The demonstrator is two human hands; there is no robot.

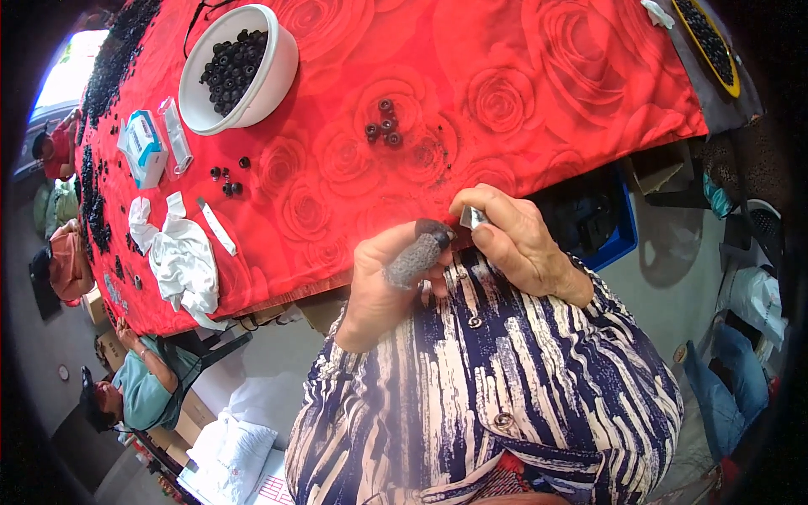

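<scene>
My left hand (374,282) is closed in front of my striped shirt, its thumb in a grey knitted cover (412,259). A small black round piece (441,236) is pinched at its fingertips. Just right of it, my right hand (526,244) grips a small flat metal blade (473,217) between thumb and forefinger, its edge close to the black piece. Beyond my hands, a cluster of black round pieces (387,126) lies on the red rose-patterned cloth (337,177). Dark crumbs (438,156) are scattered beside it.
A white bowl (282,71) holds many black pieces. At left lie a blue-and-white box (145,150), a clear packet (175,139), a white-handled knife (219,229) and a crumpled white cloth (183,265). Below the table's right edge sits a blue crate (624,227). People sit at far left.
</scene>
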